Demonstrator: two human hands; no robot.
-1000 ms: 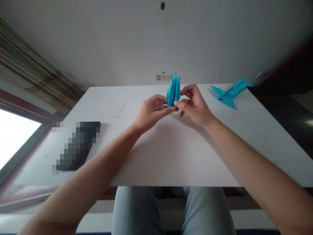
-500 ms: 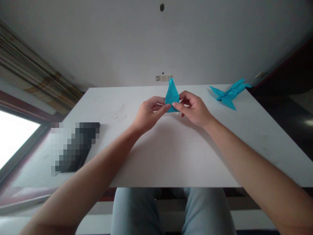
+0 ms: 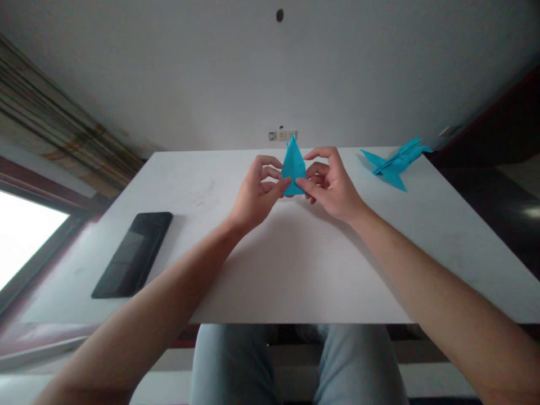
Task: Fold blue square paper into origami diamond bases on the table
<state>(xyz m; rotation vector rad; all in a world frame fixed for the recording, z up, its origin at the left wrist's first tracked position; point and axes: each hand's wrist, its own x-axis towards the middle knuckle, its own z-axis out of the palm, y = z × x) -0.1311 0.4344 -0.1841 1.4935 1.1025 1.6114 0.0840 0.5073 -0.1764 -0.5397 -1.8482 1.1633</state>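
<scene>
White tabletop (image 3: pixel 304 270), lit by a bright window (image 3: pixel 29 230) at the left, spans the view, its near edge just above two knees in pale jeans (image 3: pixel 232 365). A dark phone (image 3: pixel 133 256) lies flat at the near left, beside the person's left forearm. Farther in, the left hand (image 3: pixel 256 194) and right hand (image 3: pixel 335 188) meet at a small blue folded paper (image 3: pixel 294 169), gripping it between them: both thumbs press its near face close to the broad lower end, with fingers curled behind and along its sides. Its long axis runs away from the person, the narrow tip directed at the wall and the wide base at the thumbs, so the point lies beyond the grip and neither hand is clearly nearer. Whether the base touches the table cannot be told. Out past the right hand, a blue paper bird (image 3: pixel 394 166) rests near the far right corner, wings spread, well apart from both hands. Behind the table, a row of sockets (image 3: pixel 281 135) sits low on a grey wall (image 3: pixel 202 73), with a patterned curtain (image 3: pixel 54 112) hanging at the left.
</scene>
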